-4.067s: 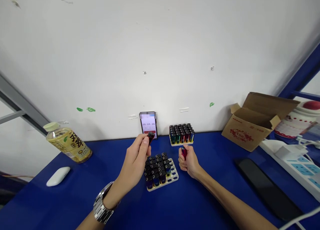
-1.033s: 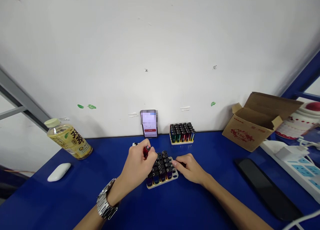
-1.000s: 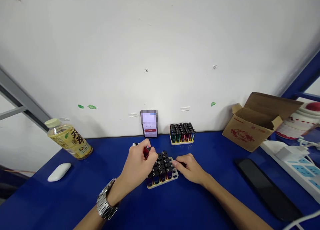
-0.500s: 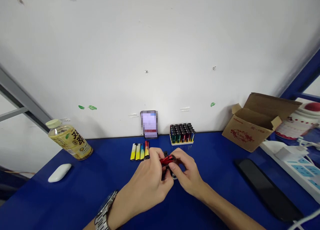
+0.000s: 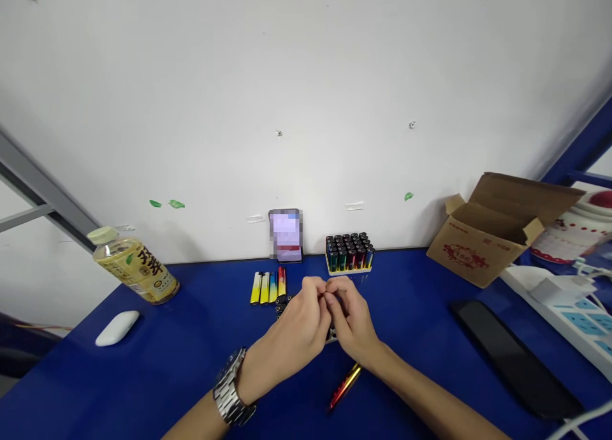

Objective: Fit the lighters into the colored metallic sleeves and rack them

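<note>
My left hand (image 5: 303, 322), with a metal-banded watch (image 5: 233, 387) on the wrist, meets my right hand (image 5: 352, 317) above the table. Thumbs and fingertips are pinched together; whatever lies between them is hidden. Below my right hand, a red and gold lighter (image 5: 345, 388) rests on the table, slightly blurred. Part of a pale tray (image 5: 331, 337) shows under the hands. Small black pieces (image 5: 281, 304) sit beside my left hand. Beyond them several lighters (image 5: 264, 288) in yellow, blue and red lie in a row.
A tray of upright dark-topped lighters (image 5: 350, 254) stands by the wall, right of a propped phone (image 5: 287, 236). To the left are a drink bottle (image 5: 136, 266) and a white case (image 5: 117, 328). An open carton (image 5: 471, 249), black phone (image 5: 516, 357) and power strip (image 5: 583, 325) occupy the right.
The red lighter seen between my hands is no longer visible there. A red and gold lighter now lies below my right hand. My fingertips have come together.
</note>
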Available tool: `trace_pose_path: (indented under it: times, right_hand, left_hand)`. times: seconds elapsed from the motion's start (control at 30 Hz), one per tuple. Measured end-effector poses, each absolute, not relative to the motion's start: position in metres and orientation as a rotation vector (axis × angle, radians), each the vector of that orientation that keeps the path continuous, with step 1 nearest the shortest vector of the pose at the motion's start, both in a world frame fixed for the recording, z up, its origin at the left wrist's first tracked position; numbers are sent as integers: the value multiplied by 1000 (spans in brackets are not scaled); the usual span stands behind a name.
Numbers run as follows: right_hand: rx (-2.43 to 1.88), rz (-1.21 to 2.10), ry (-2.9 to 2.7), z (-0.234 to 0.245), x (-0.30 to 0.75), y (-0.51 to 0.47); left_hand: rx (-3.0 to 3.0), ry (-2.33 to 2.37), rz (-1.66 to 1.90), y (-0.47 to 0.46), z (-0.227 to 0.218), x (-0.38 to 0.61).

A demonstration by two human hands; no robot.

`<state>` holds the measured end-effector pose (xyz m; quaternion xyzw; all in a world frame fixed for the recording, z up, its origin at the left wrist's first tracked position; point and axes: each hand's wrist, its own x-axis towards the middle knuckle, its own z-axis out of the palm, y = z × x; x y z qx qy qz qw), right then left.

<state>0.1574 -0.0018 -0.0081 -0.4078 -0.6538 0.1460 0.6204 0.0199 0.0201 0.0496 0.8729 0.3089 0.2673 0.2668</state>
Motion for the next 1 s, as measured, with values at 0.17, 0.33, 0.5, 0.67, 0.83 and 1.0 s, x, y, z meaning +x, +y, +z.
trace_pose_path:
  times: [0.17, 0.33, 0.5, 0.67, 0.83, 1.0]
  right_hand:
    - [-883, 107, -1572, -19, 180, -1]
    - [-868, 445, -1928, 10, 198, -8]
    - [-1058, 1043, -2455, 46, 199, -31]
    - [-1222, 1053, -2729, 33, 188, -52]
    - [-1553, 1101, -2682, 33, 197, -50]
    - [-1511, 1006, -2304, 38, 224, -26]
  left_hand:
    - [2400, 976, 1064, 29, 57, 9]
    - [2340, 1423, 887, 62, 72, -22]
    - [2320, 1910, 270, 100, 59, -52]
    - [2241, 2011, 97, 114, 30, -61]
    - [2242, 1955, -19, 118, 17, -59]
    - [2235, 1946, -91, 122, 16, -60]
